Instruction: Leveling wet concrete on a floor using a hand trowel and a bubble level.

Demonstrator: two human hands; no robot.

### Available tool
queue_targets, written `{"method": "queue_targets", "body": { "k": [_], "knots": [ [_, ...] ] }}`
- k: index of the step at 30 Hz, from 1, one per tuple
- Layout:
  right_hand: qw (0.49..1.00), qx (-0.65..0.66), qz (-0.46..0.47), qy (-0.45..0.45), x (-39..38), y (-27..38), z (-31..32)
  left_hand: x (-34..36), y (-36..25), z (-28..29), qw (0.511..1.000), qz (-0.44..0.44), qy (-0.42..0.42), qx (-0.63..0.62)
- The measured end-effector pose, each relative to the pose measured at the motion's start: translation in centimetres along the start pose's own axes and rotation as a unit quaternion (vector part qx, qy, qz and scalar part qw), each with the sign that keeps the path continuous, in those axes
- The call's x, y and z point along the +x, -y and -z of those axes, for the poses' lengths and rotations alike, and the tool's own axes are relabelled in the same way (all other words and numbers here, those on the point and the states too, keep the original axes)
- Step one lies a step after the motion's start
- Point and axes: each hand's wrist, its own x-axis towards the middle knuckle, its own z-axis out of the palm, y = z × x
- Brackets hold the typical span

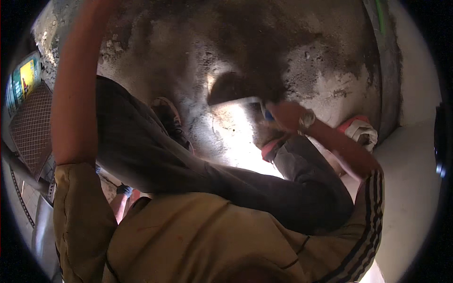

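Note:
My right hand, with a watch on the wrist, is shut on the blue handle of a trowel. Its dark flat blade lies against a rough grey cement surface with wet dark patches. I crouch over this surface in dark trousers, one shoe planted on it and the other, red-soled shoe just below the trowel. My left arm rises bare toward the upper left and leaves the picture at the top, so its hand is hidden.
A square wire-mesh screen leans at the far left beneath a colourful package. Another person's dark-gloved hand shows at lower left. A white and red bundle lies at the right, beside a pale wall.

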Motion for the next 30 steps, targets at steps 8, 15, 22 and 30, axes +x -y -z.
{"method": "queue_targets", "body": {
  "k": [8,15,22,30],
  "knots": [
    [0.998,0.052,0.02,-0.002,-3.7,-7.4,3.3,0.4,-1.0,0.2,0.999,0.02,-0.012,-0.025],
    [0.992,-0.092,-0.057,-0.062,-4.2,-13.4,3.3,1.4,-2.0,-1.9,0.997,0.002,0.007,-0.077],
    [0.964,-0.088,-0.049,-0.245,0.6,-10.8,10.3,3.2,4.3,-5.6,0.986,-0.016,0.051,-0.158],
    [0.925,-0.05,-0.266,-0.265,0.8,-5.9,22.3,4.8,10.4,-6.0,0.971,0.057,0.015,-0.233]
  ]
}}
